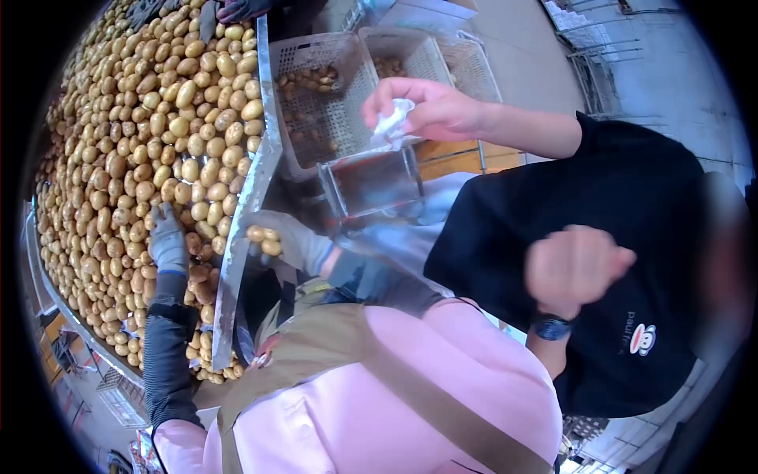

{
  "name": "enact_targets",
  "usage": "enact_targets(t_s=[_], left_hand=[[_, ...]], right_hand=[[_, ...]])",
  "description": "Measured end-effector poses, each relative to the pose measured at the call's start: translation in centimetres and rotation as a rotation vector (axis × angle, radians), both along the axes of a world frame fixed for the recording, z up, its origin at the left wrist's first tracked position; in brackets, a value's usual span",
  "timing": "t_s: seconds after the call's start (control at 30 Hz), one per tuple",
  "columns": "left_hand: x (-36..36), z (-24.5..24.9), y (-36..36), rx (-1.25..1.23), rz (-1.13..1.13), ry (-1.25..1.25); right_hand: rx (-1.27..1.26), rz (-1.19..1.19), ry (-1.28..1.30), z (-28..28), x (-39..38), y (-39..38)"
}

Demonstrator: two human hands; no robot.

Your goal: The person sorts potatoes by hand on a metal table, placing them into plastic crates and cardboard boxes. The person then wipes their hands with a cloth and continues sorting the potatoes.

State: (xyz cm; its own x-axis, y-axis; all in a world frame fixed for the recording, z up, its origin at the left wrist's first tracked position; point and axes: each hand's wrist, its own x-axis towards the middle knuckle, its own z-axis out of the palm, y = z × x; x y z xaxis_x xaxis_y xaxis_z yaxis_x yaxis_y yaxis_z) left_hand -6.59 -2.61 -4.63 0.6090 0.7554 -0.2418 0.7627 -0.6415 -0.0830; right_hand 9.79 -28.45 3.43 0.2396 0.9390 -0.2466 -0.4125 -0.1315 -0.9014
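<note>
In a grey glove, my left hand (168, 243) lies on the heap of potatoes (118, 166), its fingers spread over them with nothing visibly gripped. My right hand (290, 239), also gloved, is just past the metal rim of the sorting table (237, 245). It is closed around a few small potatoes (265, 238), which show at its finger side. Part of that hand is blurred.
Plastic crates (320, 103) with some potatoes stand beyond the rim. Close on the right, a person in a black shirt (632, 189) holds a crumpled white tissue (392, 122); their other hand (576, 268) is blurred. Another person's gloved hands (237, 9) are at the heap's far end.
</note>
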Motion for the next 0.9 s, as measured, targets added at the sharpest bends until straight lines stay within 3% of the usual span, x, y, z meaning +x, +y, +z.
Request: enact_targets(t_s=[0.1, 0.17, 0.27, 0.3, 0.33, 0.37, 0.43, 0.5, 0.57, 0.63, 0.67, 0.73, 0.83, 0.9], left_hand=[[0.0, -0.8, -0.3, 0.057, -0.010, -0.358], [0.3, -1.5, 0.6, 0.085, -0.029, -0.340], [0.1, 0.3, 0.7, -0.046, 0.007, -0.434], [-0.2, 1.2, 0.6, -0.096, 0.054, -0.430], [-2.1, -1.2, 1.7, -0.025, -0.032, -0.516], [-2.1, -0.4, 1.6, -0.103, 0.000, -0.602], [-2.5, -1.3, 1.3, -0.186, 0.095, -0.899], [-0.3, 6.7, -2.7, -0.830, 0.722, -1.053], [-0.8, 6.6, -4.0, -1.396, 0.652, -1.516], [-0.1, 9.0, -5.6, -1.800, 0.601, -1.644], [2.4, 14.5, -8.9, -1.748, 0.811, -1.711], [4.3, 15.0, -7.9, -2.043, 0.529, -1.693], [7.8, 18.6, -8.1, -2.295, 0.161, -1.758], [10.0, 21.7, -9.0, -2.394, 0.129, -1.795]], right_hand=[[-0.020, -0.110, 0.158, 0.0, 0.3, -1.8], [-0.064, -0.173, 0.299, 0.8, -0.3, -3.4], [-0.056, 0.112, 0.111, 6.3, 2.4, -7.9], [-0.105, 0.121, 0.348, 8.8, 3.3, -10.5], [-0.180, 0.059, 0.830, 11.5, 3.5, -13.0], [-0.279, -0.106, 1.463, 14.3, 3.7, -15.7], [-0.374, -0.335, 2.040, 17.6, 3.8, -19.0], [-0.438, -0.490, 2.266, 19.2, 3.9, -20.6], [-0.471, -0.582, 2.353, 20.0, 3.1, -20.4], [-0.523, -0.619, 2.392, 20.1, 2.7, -21.1], [-0.547, -0.612, 2.383, 20.2, 2.5, -20.9], [-0.556, -0.543, 2.259, 20.5, 2.2, -20.3], [-0.363, -0.273, 1.799, 20.7, 0.6, -18.9], [-0.251, -0.176, 1.498, 20.4, -0.5, -18.6]])
